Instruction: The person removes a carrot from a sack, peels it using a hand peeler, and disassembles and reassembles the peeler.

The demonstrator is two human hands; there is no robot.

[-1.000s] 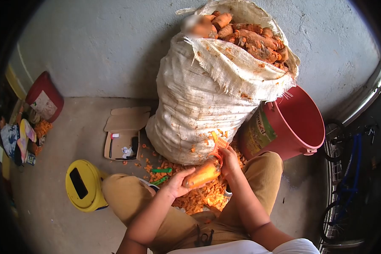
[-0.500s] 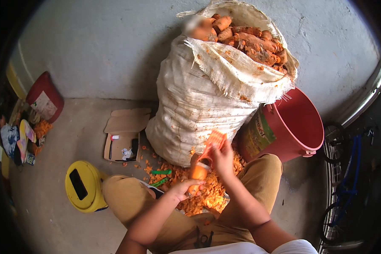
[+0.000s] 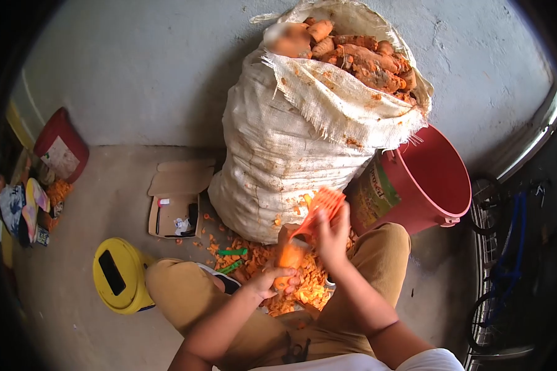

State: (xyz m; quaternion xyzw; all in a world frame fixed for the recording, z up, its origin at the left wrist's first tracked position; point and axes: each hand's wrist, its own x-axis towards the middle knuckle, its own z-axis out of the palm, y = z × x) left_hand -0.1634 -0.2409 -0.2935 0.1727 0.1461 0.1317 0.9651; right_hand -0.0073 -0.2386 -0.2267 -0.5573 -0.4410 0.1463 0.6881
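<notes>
My left hand point(image 3: 272, 279) is wrapped round the lower end of an orange root point(image 3: 291, 256), which points up and away from me. In my right hand point(image 3: 333, 238) is an orange-red peeler point(image 3: 325, 207), its head against the root's upper part. Motion blurs the peeler and the root a little. Orange peelings point(image 3: 309, 285) lie heaped on the floor between my legs, below both hands. Behind them stands a large white woven sack point(image 3: 278, 148), filled to the top with reddish-orange roots point(image 3: 371, 62).
A red bucket point(image 3: 436, 179) leans beside the sack. Left of the sack lies an open cardboard box point(image 3: 179, 179); a yellow container point(image 3: 133, 272) with a phone point(image 3: 112, 272) on it is near my left knee. Green tools point(image 3: 232, 252) rest among peelings. A bicycle point(image 3: 513, 260) is at right.
The root has turned from slanting sideways to pointing away from me. My right hand and the peeler have shifted, the peeler's fanned handle now raised. The view has moved slightly.
</notes>
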